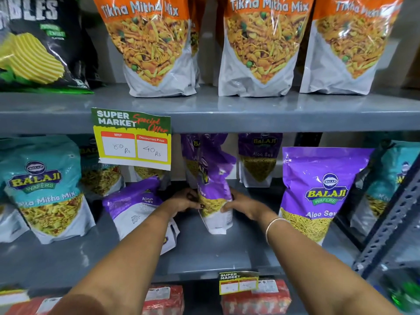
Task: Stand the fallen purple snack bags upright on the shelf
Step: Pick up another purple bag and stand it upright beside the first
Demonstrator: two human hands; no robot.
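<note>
Two hands are holding one purple Aloo Sev bag (214, 196) in the middle of the grey shelf (204, 253). The left hand (185, 201) is gripping its left side and the right hand (241, 204) is gripping its right side, both low down near the yellow part. The bag is nearly standing, but its top is crumpled and bending a little to the left. Its white bottom is touching the shelf, or just about.

To do this well, the hands should be pressing the bottom flat on the shelf so the bag sits on its whole base. Then the top wants a gentle tug up so it is not flopping over. Letting go slowly would be wise, as it looks like the bag could tip again.

Just to the left, a second purple bag (136, 208) is lying tilted on its back, partly under the left arm. That one is not standing yet, so the job looks about half done. On the right, another purple Aloo Sev bag (322, 192) is standing nicely, and it is a good one to line up with.
</note>
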